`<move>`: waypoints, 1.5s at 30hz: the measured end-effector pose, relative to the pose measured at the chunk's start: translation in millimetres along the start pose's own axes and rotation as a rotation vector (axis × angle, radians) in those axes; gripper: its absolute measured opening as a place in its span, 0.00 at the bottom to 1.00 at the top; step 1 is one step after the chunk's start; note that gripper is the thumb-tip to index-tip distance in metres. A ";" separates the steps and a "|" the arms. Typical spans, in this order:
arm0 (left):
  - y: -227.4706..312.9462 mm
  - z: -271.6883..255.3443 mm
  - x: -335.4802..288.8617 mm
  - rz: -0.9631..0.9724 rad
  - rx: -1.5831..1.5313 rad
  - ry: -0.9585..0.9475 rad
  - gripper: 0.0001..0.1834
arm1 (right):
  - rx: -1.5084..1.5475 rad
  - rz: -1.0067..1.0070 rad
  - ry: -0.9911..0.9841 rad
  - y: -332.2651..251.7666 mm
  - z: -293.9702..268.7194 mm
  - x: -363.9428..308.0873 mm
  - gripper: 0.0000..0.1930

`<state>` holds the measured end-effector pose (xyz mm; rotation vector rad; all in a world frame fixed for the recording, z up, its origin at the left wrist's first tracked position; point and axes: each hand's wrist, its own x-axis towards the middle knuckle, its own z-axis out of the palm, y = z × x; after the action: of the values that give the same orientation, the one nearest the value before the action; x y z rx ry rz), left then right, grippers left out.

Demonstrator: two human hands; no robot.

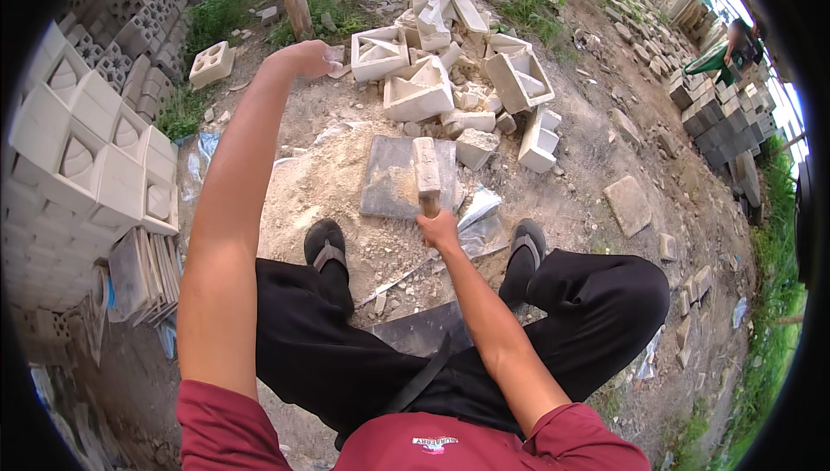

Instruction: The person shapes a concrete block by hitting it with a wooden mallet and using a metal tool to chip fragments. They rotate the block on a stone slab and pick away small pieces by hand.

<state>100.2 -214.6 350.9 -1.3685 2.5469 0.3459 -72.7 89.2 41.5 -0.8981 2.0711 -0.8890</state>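
At the frame's centre, our right hand (pixel 439 230) is clamped on the dusty mallet (pixel 425 168), its thick end over the dark slab (pixel 385 168), probably a firm striking base. Upper centre-left, our left hand (pixel 311 58) stretches near broken ventilation blocks (pixel 418 90); we cannot tell its grip.

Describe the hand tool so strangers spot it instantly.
Below the heap of pale blocks in the picture lies a flat dark slab. Over it, the right hand grips the hand tool. Its dusty, oblong head resembles the blocks, but the handle sets it apart.
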 end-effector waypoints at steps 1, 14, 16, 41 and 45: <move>3.8 -2.0 -1.1 0.015 -0.003 0.018 0.28 | 0.049 -0.034 0.039 0.6 2.5 0.5 0.23; 0.7 13.0 0.7 0.039 0.036 0.030 0.26 | 0.073 0.057 -0.015 -23.1 -12.5 -1.6 0.25; 6.0 8.7 7.5 0.074 0.016 0.034 0.27 | -0.026 -0.033 0.086 -13.8 -14.0 0.1 0.24; -32.1 64.3 53.6 -0.010 -0.141 -0.077 0.26 | 0.451 0.197 -0.445 -106.2 23.7 117.7 0.13; -49.1 71.7 83.8 -0.012 -0.221 0.024 0.27 | 0.439 0.075 -0.475 -123.0 24.3 147.5 0.12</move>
<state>102.7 -284.3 252.4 -1.4690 2.5816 0.6292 -90.5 -99.9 78.8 -0.7022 1.4219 -0.9338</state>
